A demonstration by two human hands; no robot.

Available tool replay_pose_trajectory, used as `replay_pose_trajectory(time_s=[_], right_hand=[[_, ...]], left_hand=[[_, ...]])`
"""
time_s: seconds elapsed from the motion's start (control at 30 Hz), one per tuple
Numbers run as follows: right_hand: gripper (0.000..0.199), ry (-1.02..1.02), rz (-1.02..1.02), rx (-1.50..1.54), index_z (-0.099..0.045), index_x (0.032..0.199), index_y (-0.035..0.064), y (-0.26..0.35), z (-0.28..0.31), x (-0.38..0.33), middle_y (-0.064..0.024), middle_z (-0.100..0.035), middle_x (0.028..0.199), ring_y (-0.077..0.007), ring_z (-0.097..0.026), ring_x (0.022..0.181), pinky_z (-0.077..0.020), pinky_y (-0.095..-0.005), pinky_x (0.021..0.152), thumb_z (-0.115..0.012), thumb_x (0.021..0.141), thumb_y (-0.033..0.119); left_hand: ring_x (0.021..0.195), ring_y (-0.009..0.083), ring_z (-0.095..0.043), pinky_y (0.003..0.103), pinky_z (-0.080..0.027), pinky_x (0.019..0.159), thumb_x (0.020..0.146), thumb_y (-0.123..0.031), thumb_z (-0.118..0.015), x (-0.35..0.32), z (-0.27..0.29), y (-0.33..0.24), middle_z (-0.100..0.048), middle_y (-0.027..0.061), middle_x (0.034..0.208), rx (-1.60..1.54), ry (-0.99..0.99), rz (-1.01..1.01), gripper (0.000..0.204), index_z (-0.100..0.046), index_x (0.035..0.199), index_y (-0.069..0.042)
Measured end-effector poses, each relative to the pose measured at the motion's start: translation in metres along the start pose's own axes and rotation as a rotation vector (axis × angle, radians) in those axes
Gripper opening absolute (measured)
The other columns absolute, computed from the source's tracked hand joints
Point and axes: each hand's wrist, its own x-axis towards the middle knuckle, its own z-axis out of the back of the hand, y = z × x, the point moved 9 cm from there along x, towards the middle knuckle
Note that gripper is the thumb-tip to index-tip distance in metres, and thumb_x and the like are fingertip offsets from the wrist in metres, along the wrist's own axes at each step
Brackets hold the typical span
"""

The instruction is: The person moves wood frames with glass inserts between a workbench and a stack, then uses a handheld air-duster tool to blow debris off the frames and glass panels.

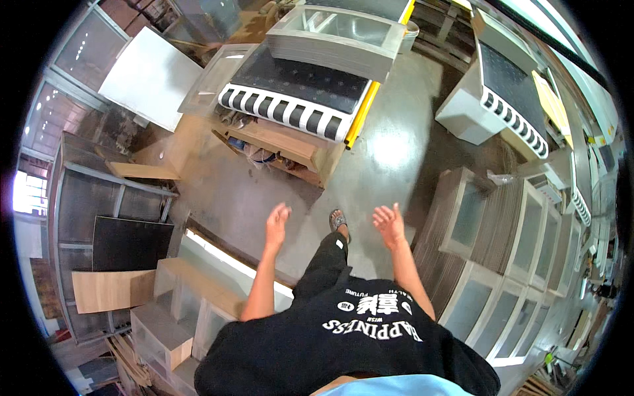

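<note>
My left hand (277, 223) is raised in front of me over the floor, with its fingers loosely bent and nothing held. To the right of my foot, my right hand (389, 226) hovers with its fingers spread and the palm bare. Neither hand touches anything. Ahead of both stands a workbench with a black top (300, 82) and a black-and-white striped front edge (284, 113). A stack of grey framed panels (333, 49) lies across it. Below the top, an open wooden drawer (277, 148) holds mixed small items.
Stacked framed panels (465, 214) stand on the right. Behind them is a second striped-edge bench (515, 92). On the left are a metal rack (119, 198), a white sheet (150, 78) and wooden boxes (165, 330). Grey floor (389, 138) runs between the benches.
</note>
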Motion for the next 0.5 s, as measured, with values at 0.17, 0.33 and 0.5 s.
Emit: replay_pose_trajectory(time_s=[0.17, 0.33, 0.5], right_hand=[[0.110, -0.042, 0.129, -0.051, -0.022, 0.161, -0.0065, 0.196, -0.036, 0.103, -0.0227, -0.034, 0.164, -0.0332, -0.033, 0.151, -0.0270, -0.0473, 0.122, -0.039, 0.096, 0.081], [0.122, 0.090, 0.241, -0.070, -0.008, 0.162, -0.0075, 0.377, -0.132, 0.194, -0.0238, -0.008, 0.172, -0.0332, -0.007, 0.161, -0.0089, -0.0477, 0.128, -0.038, 0.091, 0.087], [0.134, 0.016, 0.133, -0.058, -0.011, 0.158, -0.0146, 0.451, -0.173, 0.308, -0.0286, -0.038, 0.158, -0.0363, -0.032, 0.150, -0.0125, -0.0521, 0.126, -0.048, 0.083, 0.091]], left_hand=[[0.132, 0.0250, -0.058, 0.036, -0.042, 0.113, 0.109, -0.042, -0.053, 0.230, -0.015, -0.149, -0.064, 0.0183, 0.139, 0.224, -0.062, -0.260, 0.058, -0.057, 0.139, 0.007], [0.133, 0.0300, -0.057, 0.037, -0.039, 0.114, 0.104, -0.057, -0.054, 0.471, -0.005, -0.299, -0.065, 0.0237, 0.136, 0.280, -0.111, -0.443, 0.074, -0.058, 0.137, 0.009], [0.138, 0.0353, -0.052, 0.043, -0.039, 0.111, 0.091, -0.079, -0.054, 0.658, -0.032, -0.396, -0.057, 0.0254, 0.147, 0.517, -0.035, -0.269, 0.099, -0.057, 0.142, 0.007]])
